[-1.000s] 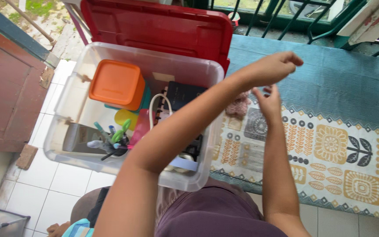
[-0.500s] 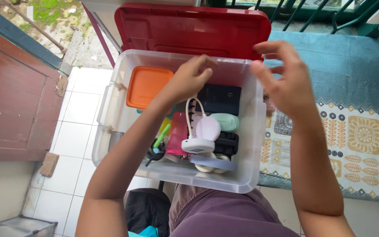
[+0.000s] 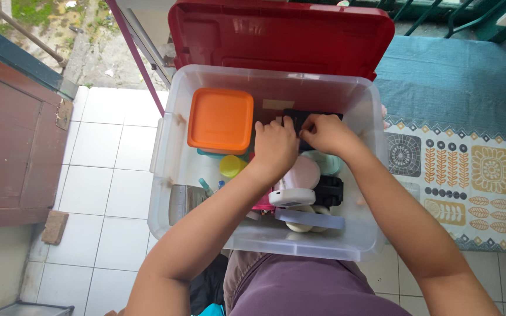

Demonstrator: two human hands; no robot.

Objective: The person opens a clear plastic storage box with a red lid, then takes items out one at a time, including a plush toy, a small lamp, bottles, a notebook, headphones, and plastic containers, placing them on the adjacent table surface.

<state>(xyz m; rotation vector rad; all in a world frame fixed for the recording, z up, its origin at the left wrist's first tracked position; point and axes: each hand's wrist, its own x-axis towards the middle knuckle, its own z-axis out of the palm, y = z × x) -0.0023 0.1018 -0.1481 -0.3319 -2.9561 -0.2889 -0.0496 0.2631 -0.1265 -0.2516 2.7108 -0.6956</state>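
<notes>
Inside the bin [image 3: 165, 146], both hands [image 3: 273, 146] [image 3: 326, 133] grasp the black box [image 3: 317, 117].

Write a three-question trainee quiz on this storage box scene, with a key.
1. True or false: the red lid of the clear box is shut.
2. What do both the left hand and the right hand touch? A) the orange container B) the black item at the back of the box C) the patterned rug
3. What colour is the small round cap just below the orange container?

Key: 1 false, it stands open; 2 B; 3 yellow.
</notes>
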